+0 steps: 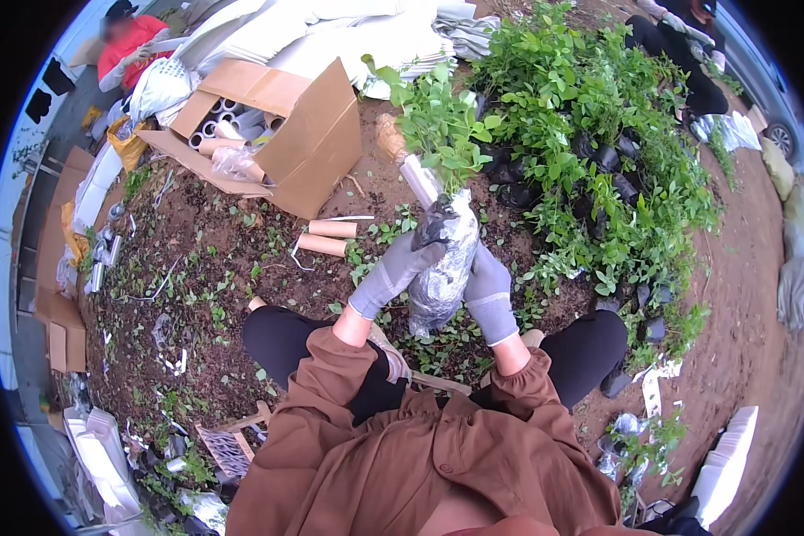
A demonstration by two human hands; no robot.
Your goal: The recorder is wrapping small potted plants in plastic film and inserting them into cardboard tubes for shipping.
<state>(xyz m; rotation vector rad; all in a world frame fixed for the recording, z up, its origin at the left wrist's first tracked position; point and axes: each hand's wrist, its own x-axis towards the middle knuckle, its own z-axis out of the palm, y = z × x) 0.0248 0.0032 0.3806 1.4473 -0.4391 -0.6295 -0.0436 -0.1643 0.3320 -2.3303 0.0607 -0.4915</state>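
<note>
Between my two gloved hands is a bundle of leafy seedlings, its dark root end wrapped in shiny clear plastic film. My left hand, in a grey glove, is closed on the bundle's left side, with fingers on the black part. Against the right side lies my right hand, also grey-gloved; its fingers curl behind the bundle and are partly hidden. Just beyond the wrap, a roll of plastic film shows beside the stems. A brown crumpled piece is at its far end.
An open cardboard box of film rolls and tubes stands ahead left. Two cardboard tubes lie on the soil. Many potted seedlings crowd the right. White sheets are stacked behind. Other people sit at far left and far right.
</note>
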